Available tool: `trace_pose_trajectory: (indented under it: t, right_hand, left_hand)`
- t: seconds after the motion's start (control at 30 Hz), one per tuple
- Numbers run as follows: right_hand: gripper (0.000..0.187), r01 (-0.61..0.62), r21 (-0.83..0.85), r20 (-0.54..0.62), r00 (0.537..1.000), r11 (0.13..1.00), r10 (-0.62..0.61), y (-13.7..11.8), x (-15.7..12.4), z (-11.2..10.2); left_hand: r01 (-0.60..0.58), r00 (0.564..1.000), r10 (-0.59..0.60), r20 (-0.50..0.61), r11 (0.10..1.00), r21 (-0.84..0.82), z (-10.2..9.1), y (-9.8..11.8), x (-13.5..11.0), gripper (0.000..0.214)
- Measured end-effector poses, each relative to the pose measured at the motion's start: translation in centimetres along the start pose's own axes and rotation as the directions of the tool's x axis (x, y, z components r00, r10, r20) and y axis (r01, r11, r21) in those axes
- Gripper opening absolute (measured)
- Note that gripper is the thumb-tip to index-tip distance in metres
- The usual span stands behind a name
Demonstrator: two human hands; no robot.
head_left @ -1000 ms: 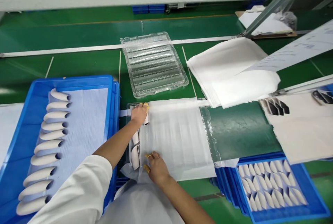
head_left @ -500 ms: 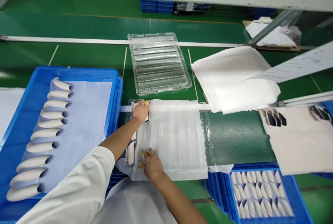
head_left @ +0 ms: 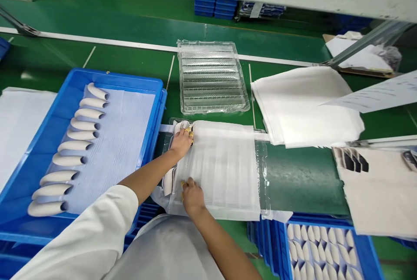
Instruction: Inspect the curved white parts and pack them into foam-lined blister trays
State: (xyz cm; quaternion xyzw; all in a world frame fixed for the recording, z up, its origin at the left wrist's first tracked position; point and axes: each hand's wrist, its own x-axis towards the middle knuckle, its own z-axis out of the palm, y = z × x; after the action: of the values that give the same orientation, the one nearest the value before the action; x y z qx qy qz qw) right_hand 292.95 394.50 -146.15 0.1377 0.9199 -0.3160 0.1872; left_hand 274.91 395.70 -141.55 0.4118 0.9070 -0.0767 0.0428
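Note:
A thin white sheet (head_left: pixel 224 169) lies over a clear ribbed plastic tray (head_left: pixel 263 176) in front of me. Cream curved pieces with dark edges (head_left: pixel 168 181) show at the tray's left end, beyond the sheet's edge. My left hand (head_left: pixel 182 142), yellow covers on its fingertips, is closed around one of these pieces by the sheet's upper left corner; the fingers partly hide it. Lower down, my right hand (head_left: pixel 193 197) has curled fingers pinching the sheet near its left edge, also with yellow fingertip covers.
On the left, a blue bin (head_left: pixel 114 81) holds a row of cream pieces on a pale liner. An unfilled clear tray (head_left: pixel 213 78) lies ahead, beside stacked white sheets (head_left: pixel 306 106). At right are a cream cloth (head_left: pixel 381 197) and a blue crate (head_left: pixel 368 254) of cream pieces.
The view has shifted left, so the surroundings sit further right. My left hand has curled more at the upper left pieces; my right hand's fingers have drawn together on the sheet.

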Motion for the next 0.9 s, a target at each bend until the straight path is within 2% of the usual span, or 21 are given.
trace_pose_trajectory:
  t: [0.27, 0.43, 0.5, 0.57, 0.67, 0.73, 0.77, 0.83, 0.9]
  right_hand:
    - [0.025, 0.005, 0.0, 0.005, 1.0, 1.0, -0.005, 0.8, -0.1, 0.0]
    - [0.029, 0.018, 0.057, -0.052, 0.999, 0.998, -0.015, 1.0, -0.2, -0.1]
    - [0.027, 0.056, 0.109, -0.088, 0.995, 0.992, -0.046, 1.4, -0.5, -0.4]
    - [0.023, 0.111, 0.18, -0.139, 0.986, 0.977, -0.087, 2.2, -1.2, -0.9]
    - [0.027, 0.186, 0.295, -0.233, 0.965, 0.937, -0.118, 3.9, -2.9, -1.5]
    - [0.034, 0.211, 0.37, -0.28, 0.954, 0.905, -0.108, 5.5, -4.3, -1.7]
    - [0.035, 0.215, 0.405, -0.295, 0.951, 0.889, -0.096, 6.4, -5.1, -1.8]
    - [0.034, 0.207, 0.473, -0.312, 0.948, 0.856, -0.057, 8.0, -6.6, -1.6]
    - [0.029, 0.19, 0.526, -0.315, 0.949, 0.829, -0.018, 9.3, -7.8, -1.4]
  left_hand:
    - [-0.043, 0.999, 0.043, 0.007, 0.999, -0.024, -0.1, 0.1, -2.0, 0.043]
    - [0.008, 1.0, -0.01, -0.028, 0.996, -0.09, -0.5, 1.8, -2.4, 0.05]
    - [0.032, 0.998, -0.037, -0.041, 0.992, -0.12, -1.5, 2.6, -3.2, 0.048]
    - [0.065, 0.995, -0.075, -0.061, 0.987, -0.145, -3.2, 2.4, -4.7, 0.042]
    - [0.204, 0.968, -0.224, -0.112, 0.964, -0.169, -6.9, -0.8, -8.9, 0.038]
    - [0.382, 0.901, -0.408, -0.149, 0.907, -0.177, -9.4, -4.8, -13.0, 0.043]
    - [0.494, 0.839, -0.521, -0.157, 0.851, -0.18, -10.4, -7.1, -15.4, 0.045]
    - [0.71, 0.668, -0.731, -0.14, 0.682, -0.175, -11.4, -11.7, -20.4, 0.047]
    - [0.846, 0.501, -0.862, -0.076, 0.507, -0.164, -11.2, -15.6, -24.6, 0.044]
